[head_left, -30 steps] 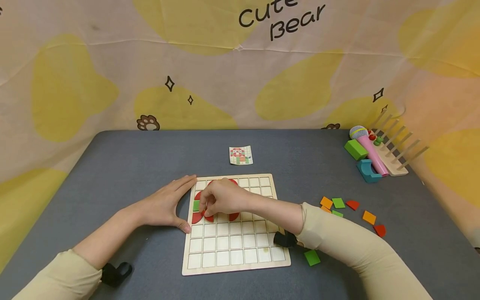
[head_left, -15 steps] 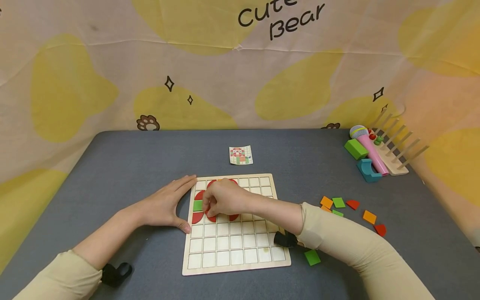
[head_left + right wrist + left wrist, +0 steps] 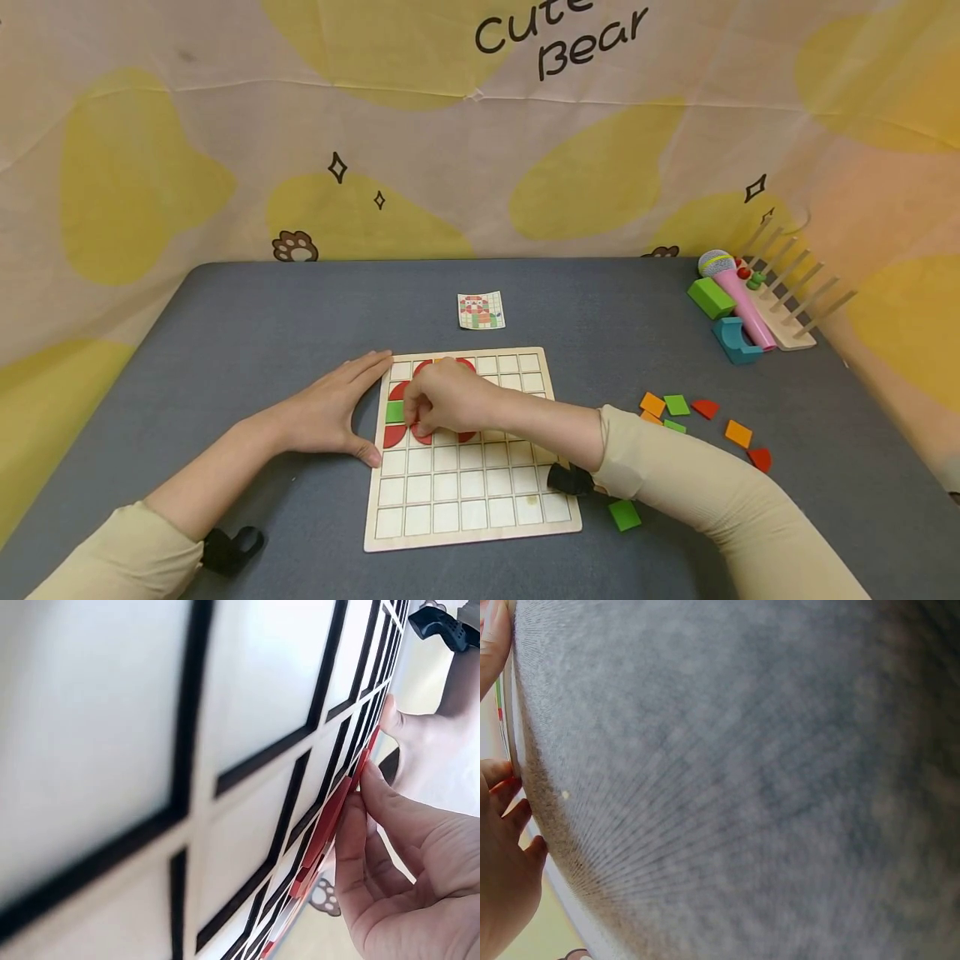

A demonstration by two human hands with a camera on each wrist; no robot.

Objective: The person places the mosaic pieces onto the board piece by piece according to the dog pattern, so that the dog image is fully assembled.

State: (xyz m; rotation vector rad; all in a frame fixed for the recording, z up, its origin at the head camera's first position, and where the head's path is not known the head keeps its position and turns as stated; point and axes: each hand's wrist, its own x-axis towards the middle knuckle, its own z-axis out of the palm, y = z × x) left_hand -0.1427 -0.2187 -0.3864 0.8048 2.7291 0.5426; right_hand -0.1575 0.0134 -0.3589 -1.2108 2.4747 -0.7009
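Note:
My left hand [image 3: 322,408] lies with its fingers spread along the left edge of a wooden grid board [image 3: 472,540]. Over the board's upper left part, my right hand [image 3: 453,396] pinches a red tile [image 3: 422,435] with thumb and index finger, right at its square. Beside it sit a green square tile [image 3: 394,412] and a rounded red tile [image 3: 393,436]. Other red tiles [image 3: 326,821] show low in their squares in the right wrist view, by my right fingertips. The right hand hides part of the pattern. The left wrist view mostly shows blurred grey tabletop.
A small pattern card [image 3: 482,310] lies behind the board. Loose orange, green and red tiles [image 3: 738,434] are scattered to the right, with a green tile [image 3: 624,515] by the near corner. A toy microphone [image 3: 738,300], blocks and a pegged rack [image 3: 795,321] stand back right.
The right hand has shifted slightly right over the same squares, uncovering more of the green tile, then stays nearly still. The left hand has not moved.

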